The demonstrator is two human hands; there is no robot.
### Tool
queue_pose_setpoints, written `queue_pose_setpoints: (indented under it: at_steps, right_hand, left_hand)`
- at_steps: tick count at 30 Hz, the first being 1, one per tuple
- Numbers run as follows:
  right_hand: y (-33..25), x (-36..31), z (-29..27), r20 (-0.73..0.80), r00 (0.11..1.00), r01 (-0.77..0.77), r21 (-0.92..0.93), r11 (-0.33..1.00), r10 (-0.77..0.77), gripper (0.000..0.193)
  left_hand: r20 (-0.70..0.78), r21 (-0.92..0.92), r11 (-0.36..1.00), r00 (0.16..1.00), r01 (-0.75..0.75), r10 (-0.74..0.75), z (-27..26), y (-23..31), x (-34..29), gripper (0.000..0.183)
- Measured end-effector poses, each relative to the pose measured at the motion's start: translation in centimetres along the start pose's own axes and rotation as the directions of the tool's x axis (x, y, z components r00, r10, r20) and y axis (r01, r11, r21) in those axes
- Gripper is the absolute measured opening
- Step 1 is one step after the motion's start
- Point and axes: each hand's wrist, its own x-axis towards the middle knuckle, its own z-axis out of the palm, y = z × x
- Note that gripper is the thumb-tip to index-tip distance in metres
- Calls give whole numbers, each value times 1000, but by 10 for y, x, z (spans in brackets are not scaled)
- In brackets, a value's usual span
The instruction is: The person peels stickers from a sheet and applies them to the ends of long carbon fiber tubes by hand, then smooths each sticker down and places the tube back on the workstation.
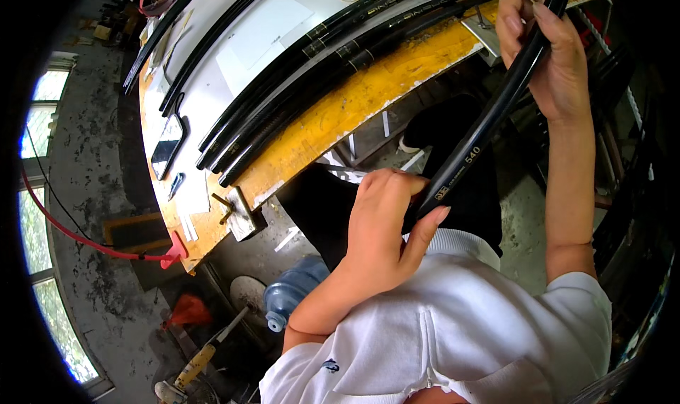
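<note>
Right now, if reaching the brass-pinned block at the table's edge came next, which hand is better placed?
Probably the left hand: it looks nearer the block, though it grips the black tube near its end. The right hand is farther up the tube.

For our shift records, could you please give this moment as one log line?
left hand: gripping black rod; right hand: holding same rod, higher in view; table: more black rods

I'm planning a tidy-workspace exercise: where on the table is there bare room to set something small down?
The table's yellow strip is bare between the near black rods and its near edge; a white patch is free between those rods and the black-framed object. Crowded: the left corner, with clamp, paper strips and blue tool.
</note>
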Motion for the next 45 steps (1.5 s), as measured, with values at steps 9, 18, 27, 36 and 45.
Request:
queue_pose_setpoints:
  at_steps: [9, 18, 27, 36, 45]
  right_hand:
    - [42, -18, 43, 29, 972, -233, 112, 966, 232, 25]
    - [39, 38, -21, -298, 936, -117, -762, 637, -185, 36]
    - [-2, 115, -91, 408, 626, 94, -886, -455, -664, 53]
    - [-8, 194, -140, 627, 642, 283, -728, -624, -441, 55]
    - [37, 225, -104, 566, 823, 539, -750, -384, 49, 56]
  left_hand:
    - [29, 428, 870, 959, 244, -284, -21, 22, 11, 38]
    - [-74, 605, 774, 981, 187, -178, -66, 14, -7, 28]
    - [-124, 594, 743, 947, 310, -296, -122, 21, -8, 29]
    - [-127, 563, 756, 938, 335, -322, -146, -1, 8, 28]
    - [-114, 604, 729, 940, 322, -321, -185, -38, 32, 28]
